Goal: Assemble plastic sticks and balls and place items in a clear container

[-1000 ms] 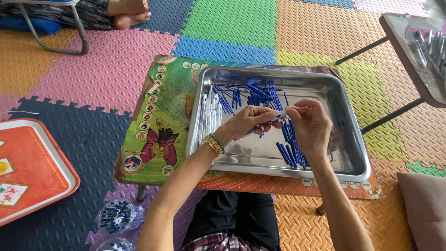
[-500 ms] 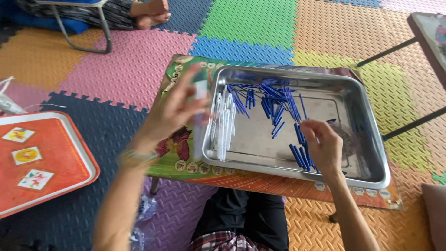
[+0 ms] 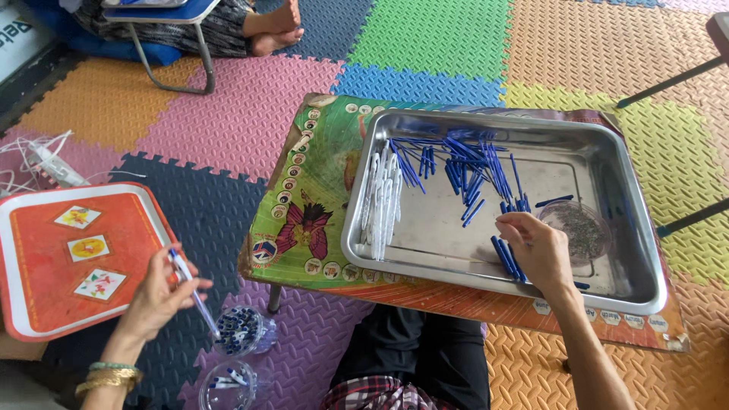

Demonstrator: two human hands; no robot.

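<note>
My left hand (image 3: 157, 292) is low at the left, holding an assembled pen (image 3: 194, 294) by its upper end, with its tip over a clear cup (image 3: 239, 332) full of pens on the floor. My right hand (image 3: 535, 247) rests inside the metal tray (image 3: 634, 220), fingers curled on a small bunch of blue pen parts (image 3: 504, 257). Several loose blue refills (image 3: 471, 163) lie across the tray's far half. A row of white pen barrels (image 3: 382, 199) lies along its left side.
The tray sits on a small low table with a colourful printed top (image 3: 304, 205). A small clear dish of tiny springs (image 3: 581, 228) is in the tray. A second cup (image 3: 226, 383) stands below the first. An orange tray table (image 3: 45, 258) is at left. Another person's feet (image 3: 273, 30) are at the top.
My left hand has swung from the tray down to the left with the pen, ending over the cup on the floor. My right hand has dropped onto the blue parts in the tray.
</note>
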